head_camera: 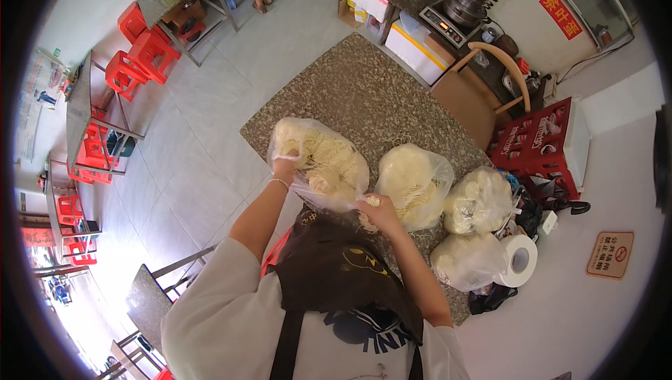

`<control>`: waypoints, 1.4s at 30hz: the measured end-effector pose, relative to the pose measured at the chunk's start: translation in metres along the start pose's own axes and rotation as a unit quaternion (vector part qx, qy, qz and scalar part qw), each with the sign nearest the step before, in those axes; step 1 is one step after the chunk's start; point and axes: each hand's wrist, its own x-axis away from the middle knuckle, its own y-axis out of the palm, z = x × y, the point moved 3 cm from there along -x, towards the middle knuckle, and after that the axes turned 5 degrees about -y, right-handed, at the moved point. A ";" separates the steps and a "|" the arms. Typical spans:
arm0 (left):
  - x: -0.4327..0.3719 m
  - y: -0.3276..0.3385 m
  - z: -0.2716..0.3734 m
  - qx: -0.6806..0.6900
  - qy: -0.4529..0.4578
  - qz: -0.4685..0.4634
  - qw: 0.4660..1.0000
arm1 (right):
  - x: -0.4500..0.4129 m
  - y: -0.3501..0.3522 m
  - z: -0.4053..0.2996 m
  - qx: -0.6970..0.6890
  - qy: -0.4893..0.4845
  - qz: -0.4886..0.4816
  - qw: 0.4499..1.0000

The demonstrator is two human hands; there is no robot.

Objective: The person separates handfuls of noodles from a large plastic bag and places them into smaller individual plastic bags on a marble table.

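Note:
On the stone-topped table (341,83) before me lies an open clear plastic bag full of pale noodles (331,162). My left hand (286,167) grips this bag at its left side, its fingertips partly hidden by the plastic. In my right hand (382,213) is a small bundle of noodles (370,222), at the bag's near right edge; whether these fingers also pinch the plastic I cannot tell. Just right of that hand sits a second bag of noodles (412,185), with a few loose strands at its far side.
Further right are two filled plastic bags (479,199) (462,262), a roll of white paper (517,260) and a black bag (491,298). A wooden chair (467,96) and red crates (533,141) flank the table. Beyond stand an induction cooker (443,25), steamers and red stools (152,54). Someone sits at the back.

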 end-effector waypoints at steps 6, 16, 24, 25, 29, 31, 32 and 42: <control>0.029 -0.006 0.018 -0.596 0.215 0.090 0.768 | -0.003 0.011 0.009 0.084 -0.041 -0.025 0.995; 0.034 0.036 0.021 -0.709 0.093 -0.112 0.691 | 0.001 0.005 0.005 0.034 -0.021 -0.027 0.999; 0.048 0.063 0.028 -0.868 0.037 -0.127 0.478 | 0.002 -0.001 -0.005 0.030 -0.018 -0.016 0.999; 0.056 0.068 0.034 -0.874 0.060 -0.123 0.466 | 0.002 -0.002 -0.006 0.012 -0.016 -0.015 1.000; 0.038 0.047 0.037 -0.821 0.184 -0.191 0.505 | 0.007 -0.002 -0.013 -0.015 -0.010 -0.020 1.000; 0.017 0.021 0.045 -0.745 0.149 -0.143 0.634 | 0.011 0.000 -0.021 0.000 0.005 -0.050 0.999; 0.008 0.008 0.050 -0.648 0.114 -0.093 0.747 | 0.010 0.001 -0.018 0.001 0.004 -0.056 0.998; 0.054 0.045 0.090 -0.698 0.050 -0.087 0.709 | 0.008 -0.022 -0.023 0.018 -0.014 0.024 0.999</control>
